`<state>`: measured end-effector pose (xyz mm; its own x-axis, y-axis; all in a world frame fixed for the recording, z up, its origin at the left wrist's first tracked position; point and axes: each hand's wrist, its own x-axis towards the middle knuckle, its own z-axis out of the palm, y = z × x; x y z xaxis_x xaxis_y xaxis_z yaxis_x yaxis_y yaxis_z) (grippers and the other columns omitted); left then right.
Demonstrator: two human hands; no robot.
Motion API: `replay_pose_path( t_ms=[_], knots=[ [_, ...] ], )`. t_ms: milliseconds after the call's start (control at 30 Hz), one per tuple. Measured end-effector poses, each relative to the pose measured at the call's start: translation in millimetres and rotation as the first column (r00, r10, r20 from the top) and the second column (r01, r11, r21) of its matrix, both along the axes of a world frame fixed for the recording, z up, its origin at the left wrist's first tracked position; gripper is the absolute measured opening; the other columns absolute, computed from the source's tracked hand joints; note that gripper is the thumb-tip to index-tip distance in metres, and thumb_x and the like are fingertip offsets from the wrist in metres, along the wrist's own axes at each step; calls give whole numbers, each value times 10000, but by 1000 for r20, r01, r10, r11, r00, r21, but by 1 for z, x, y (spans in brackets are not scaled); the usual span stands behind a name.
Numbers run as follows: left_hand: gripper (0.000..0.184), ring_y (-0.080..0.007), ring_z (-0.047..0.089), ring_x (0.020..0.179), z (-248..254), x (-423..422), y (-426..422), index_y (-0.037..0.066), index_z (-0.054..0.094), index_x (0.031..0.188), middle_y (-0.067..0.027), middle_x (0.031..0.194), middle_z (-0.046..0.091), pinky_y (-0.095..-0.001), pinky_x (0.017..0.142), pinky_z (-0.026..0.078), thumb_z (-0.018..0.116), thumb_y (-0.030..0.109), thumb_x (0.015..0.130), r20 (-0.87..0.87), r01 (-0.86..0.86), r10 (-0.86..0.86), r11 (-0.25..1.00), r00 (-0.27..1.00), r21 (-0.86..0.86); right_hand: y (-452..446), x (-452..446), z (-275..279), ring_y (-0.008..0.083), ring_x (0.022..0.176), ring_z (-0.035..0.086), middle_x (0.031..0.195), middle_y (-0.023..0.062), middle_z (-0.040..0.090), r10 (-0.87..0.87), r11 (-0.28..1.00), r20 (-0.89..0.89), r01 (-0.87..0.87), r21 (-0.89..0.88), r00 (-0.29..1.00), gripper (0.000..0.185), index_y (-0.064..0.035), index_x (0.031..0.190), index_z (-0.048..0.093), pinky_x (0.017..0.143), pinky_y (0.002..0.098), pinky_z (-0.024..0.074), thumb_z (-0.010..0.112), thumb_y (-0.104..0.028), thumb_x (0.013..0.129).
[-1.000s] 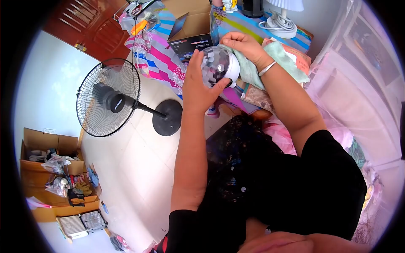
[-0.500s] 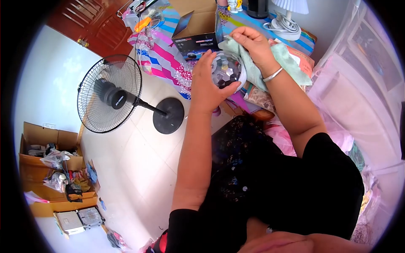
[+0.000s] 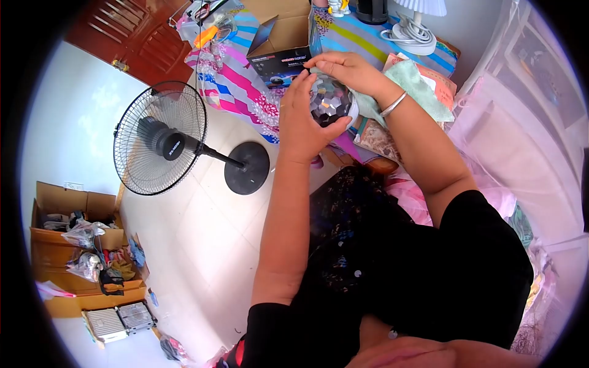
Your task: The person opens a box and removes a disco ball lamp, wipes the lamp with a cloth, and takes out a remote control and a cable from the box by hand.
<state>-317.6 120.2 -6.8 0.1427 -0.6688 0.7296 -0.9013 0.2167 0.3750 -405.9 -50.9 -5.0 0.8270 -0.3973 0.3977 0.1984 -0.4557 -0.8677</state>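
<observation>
A disco ball light (image 3: 330,103) with a faceted clear dome and a white rim is held up over the edge of the table. My left hand (image 3: 299,119) grips its left side, thumb along the lower edge and fingers near the top. On its upper right, my right hand (image 3: 350,70) presses a pale green cloth (image 3: 366,105) against the dome, fingers bent over the top. A loose part of the cloth hangs past my wrist, over the papers. Part of the ball is hidden by both hands and the cloth.
Behind the ball stands an open printed box (image 3: 279,64) on the striped tablecloth (image 3: 236,83). A white lamp (image 3: 414,34) with a coiled cord is at the back right. A black standing fan (image 3: 169,141) is left on the floor; a cardboard box (image 3: 52,242) of bagged items lies farther left.
My right hand has moved left and slightly down with the cloth, from the ball's right side onto its top. My left hand keeps its hold on the ball.
</observation>
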Motion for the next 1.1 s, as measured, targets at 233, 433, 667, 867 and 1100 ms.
replay_pose_path(
  t_ms=[233,433,667,867,1100],
  knots=[
    [873,-374,462,1248,2,2,6,40,478,1304,-227,1384,438,-439,1028,388,849,273,550,-12,14,-14,999,1000,36,-14,4,-9,157,978,572,1087,80,649,69,968,-209,-15,251,975,438,-56,1122,674,866,270,445,520,-426,946],
    [940,-371,423,1292,13,11,14,101,481,1350,-222,1452,362,-430,1037,395,872,269,512,-73,89,-76,976,994,199,-20,2,-16,167,984,587,1086,94,667,58,982,-205,-19,189,977,455,-37,1126,674,876,278,444,550,-427,927],
    [1102,-327,425,1305,22,16,22,14,405,1395,-206,1425,408,-409,1032,406,918,281,458,-231,38,34,953,972,300,-13,-5,-7,144,987,614,1059,66,691,59,969,-166,-17,247,984,354,-13,1087,688,914,251,446,623,-306,900],
    [1180,-329,413,1321,25,20,28,32,372,1406,-193,1426,423,-386,1067,375,935,353,421,-313,55,110,878,943,475,-14,-9,-8,128,969,613,1036,63,692,86,948,-53,-65,311,995,320,1,1051,692,903,251,453,643,-273,894],
    [1100,-358,381,1337,13,20,21,103,366,1419,-190,1485,333,-407,1087,359,924,242,482,-59,49,-36,972,998,231,-16,-8,-9,75,869,592,920,12,676,-26,928,135,-26,371,991,268,-22,936,695,821,219,454,649,-284,907]
  ],
)
